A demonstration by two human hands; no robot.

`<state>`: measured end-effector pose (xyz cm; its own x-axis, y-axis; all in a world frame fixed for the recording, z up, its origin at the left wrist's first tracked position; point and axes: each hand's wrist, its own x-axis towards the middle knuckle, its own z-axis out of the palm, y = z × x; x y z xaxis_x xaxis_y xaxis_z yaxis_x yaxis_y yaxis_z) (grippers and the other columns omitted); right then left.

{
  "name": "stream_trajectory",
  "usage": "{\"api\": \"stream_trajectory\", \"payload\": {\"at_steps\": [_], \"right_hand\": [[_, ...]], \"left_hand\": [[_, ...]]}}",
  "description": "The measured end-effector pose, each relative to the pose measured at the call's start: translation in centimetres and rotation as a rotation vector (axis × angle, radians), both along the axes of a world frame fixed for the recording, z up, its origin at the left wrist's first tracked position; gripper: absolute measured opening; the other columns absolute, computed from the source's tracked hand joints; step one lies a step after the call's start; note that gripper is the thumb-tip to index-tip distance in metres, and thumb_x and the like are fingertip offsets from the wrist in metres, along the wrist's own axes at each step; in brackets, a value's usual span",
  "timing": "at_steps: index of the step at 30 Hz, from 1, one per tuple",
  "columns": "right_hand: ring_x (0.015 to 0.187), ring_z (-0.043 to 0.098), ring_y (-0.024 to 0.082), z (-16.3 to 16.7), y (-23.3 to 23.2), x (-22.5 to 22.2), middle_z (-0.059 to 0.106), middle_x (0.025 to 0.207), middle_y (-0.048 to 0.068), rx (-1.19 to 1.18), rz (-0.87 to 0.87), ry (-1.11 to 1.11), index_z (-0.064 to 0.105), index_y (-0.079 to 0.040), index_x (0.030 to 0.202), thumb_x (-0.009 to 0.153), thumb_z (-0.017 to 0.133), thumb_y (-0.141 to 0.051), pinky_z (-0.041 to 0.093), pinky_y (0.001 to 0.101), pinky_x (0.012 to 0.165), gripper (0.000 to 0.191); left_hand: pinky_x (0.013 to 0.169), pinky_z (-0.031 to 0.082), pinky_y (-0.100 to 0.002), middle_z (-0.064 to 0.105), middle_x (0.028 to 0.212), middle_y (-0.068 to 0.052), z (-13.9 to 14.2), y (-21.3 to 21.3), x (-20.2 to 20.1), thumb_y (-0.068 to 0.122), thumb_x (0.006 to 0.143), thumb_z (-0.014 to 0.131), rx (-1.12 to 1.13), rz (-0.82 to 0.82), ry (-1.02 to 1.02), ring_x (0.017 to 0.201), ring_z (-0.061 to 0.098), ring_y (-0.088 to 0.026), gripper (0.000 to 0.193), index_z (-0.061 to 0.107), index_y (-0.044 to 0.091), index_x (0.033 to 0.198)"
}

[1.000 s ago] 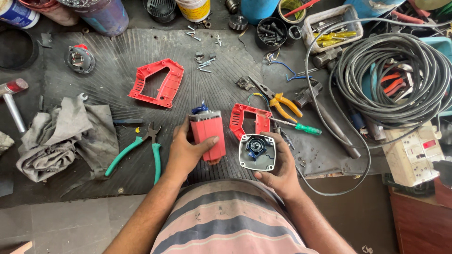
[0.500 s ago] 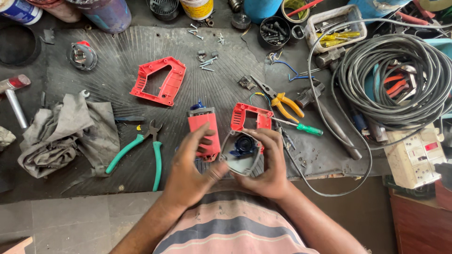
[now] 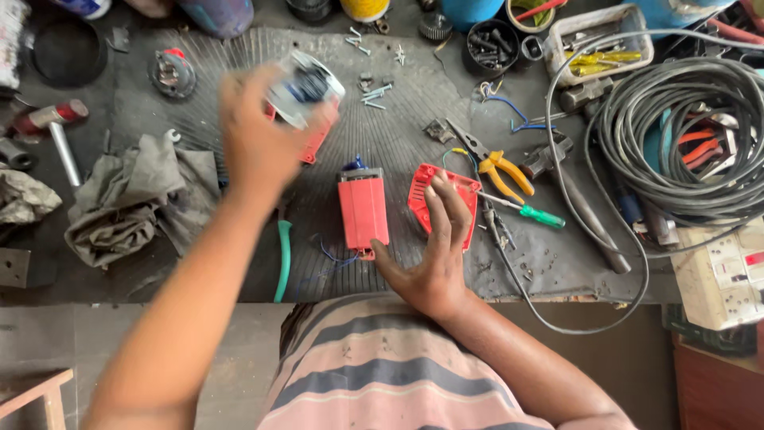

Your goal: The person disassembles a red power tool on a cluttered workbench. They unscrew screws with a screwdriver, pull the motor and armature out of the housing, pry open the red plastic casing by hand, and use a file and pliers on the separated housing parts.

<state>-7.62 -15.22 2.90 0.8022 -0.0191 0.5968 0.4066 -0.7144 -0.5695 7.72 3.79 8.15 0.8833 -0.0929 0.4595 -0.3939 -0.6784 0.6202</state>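
Motor end-cap (image 3: 306, 86) now up in left hand (image 3: 259, 139)

Left hand (image 3: 259, 139) lifting blurred metal part (image 3: 305, 86), right hand (image 3: 434, 255) touching red housing (image 3: 364, 209), red cover (image 3: 442, 199)

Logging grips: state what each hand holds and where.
Left hand grips the blurred round grey metal part from below. Right hand holds nothing.

Coiled cable (image 3: 684, 135), grey rag (image 3: 127, 199), pliers (image 3: 493, 163)
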Motion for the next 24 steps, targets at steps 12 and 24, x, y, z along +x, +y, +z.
{"api": "stream_trajectory", "payload": {"at_steps": [12,24], "right_hand": [[0.119,0.061,0.035,-1.6,-3.3,-2.2,0.057,0.129,0.018,0.127,0.052,0.344,0.054,-0.003,0.136,0.078,0.084,-0.009,0.051,0.0411,0.101,0.065],[0.113,0.060,0.028,-3.3,-16.6,-1.6,0.069,0.113,0.003,-0.443,-0.426,0.458,0.075,-0.014,0.109,0.085,0.074,-0.015,0.041,0.0460,0.097,0.024]], "left_hand": [[0.102,0.045,-0.053,0.063,0.127,-0.019,-3.1,3.0,6.4,0.043,0.077,0.099,0.133,0.204,0.046,0.122,0.053,-0.043,0.073,0.066,0.009,0.133],[0.100,0.046,-0.037,0.059,0.138,-0.011,-6.4,5.8,-0.7,0.008,0.103,0.074,-0.178,0.065,0.078,0.120,0.057,-0.023,0.041,0.056,0.002,0.139]]}}
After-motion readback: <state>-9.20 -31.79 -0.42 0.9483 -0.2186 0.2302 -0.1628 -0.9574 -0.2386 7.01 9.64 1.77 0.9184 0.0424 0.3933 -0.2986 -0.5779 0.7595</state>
